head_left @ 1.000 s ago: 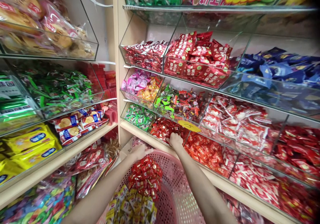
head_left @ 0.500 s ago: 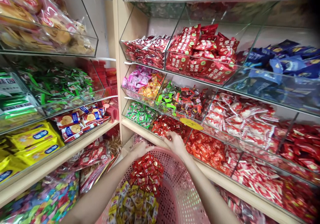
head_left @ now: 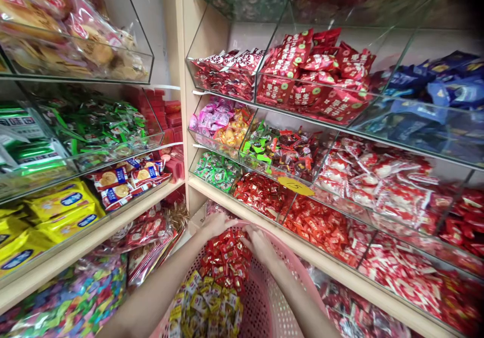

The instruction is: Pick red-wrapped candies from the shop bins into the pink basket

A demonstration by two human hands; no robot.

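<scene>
The pink basket sits low in the middle, between the forearms and before the shelves; in it a heap of red sweets lies at the far end, and yellow sweets lie nearer, touching the red. The left hand is at the basket's far left rim, its fingers bent closed on it; the right hand is over the basket, just beside the red heap, its fingers curled down towards it; whether they pinch a sweet, I cannot tell.

Beyond the rim runs a wooden ledge; behind it, from left to right, stand bins of green sweets, red candies and orange-red candies; a yellow tag marked 15 is above the last two. Higher up are large red packets, with blue packets to their right; on the left-hand shelves, yellow packs lie beside biscuits, below bagged bread.
</scene>
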